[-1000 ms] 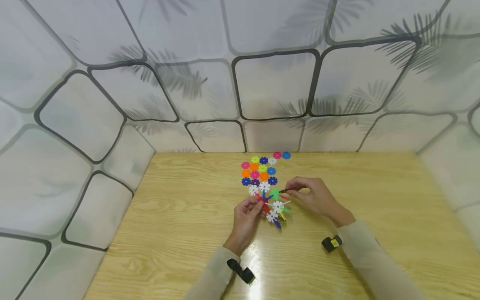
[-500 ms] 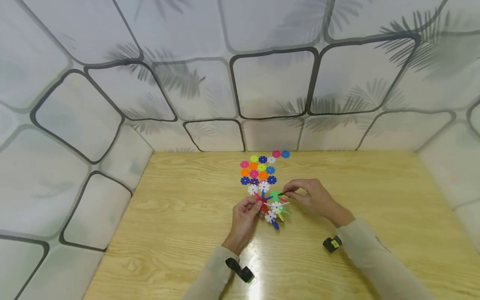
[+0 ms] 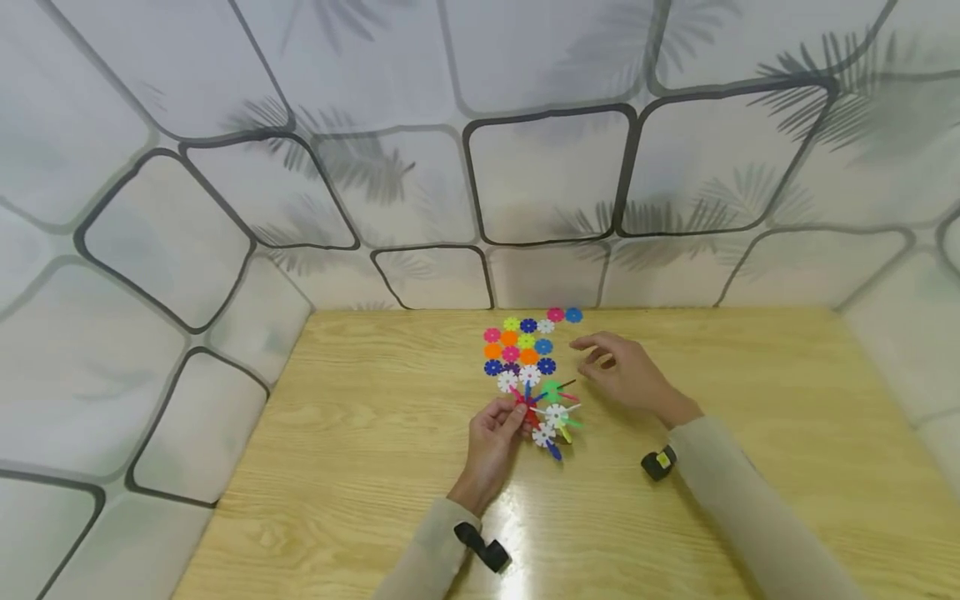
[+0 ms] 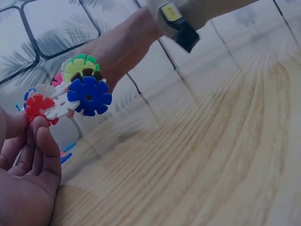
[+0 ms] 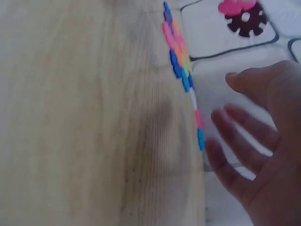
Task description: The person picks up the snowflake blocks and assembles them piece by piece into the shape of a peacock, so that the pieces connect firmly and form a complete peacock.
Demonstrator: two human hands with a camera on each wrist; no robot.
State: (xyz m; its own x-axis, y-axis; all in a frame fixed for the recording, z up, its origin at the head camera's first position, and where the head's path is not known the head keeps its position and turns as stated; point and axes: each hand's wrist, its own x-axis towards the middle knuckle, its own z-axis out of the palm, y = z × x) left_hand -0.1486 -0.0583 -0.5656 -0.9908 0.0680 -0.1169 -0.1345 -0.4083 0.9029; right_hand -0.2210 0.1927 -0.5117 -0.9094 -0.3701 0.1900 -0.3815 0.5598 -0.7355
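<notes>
Left hand (image 3: pixel 491 440), fingertips tight on left edge of disc cluster (image 3: pixel 551 413), loose-fingered right hand (image 3: pixel 624 371) an open gap beyond cluster's far-right tip

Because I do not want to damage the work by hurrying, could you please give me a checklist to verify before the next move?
1. Left grip holds the model: ok, it pinches the red disc.
2. Brown disc supports itself on the green disc: ok, no grip touches it.
3. Brown disc fully pushed in: cannot tell, too small to see.
4. Right grip has a disc ready: not ok, it holds nothing.
5. Loose discs available: ok, they lie on the table near the right grip.
</notes>
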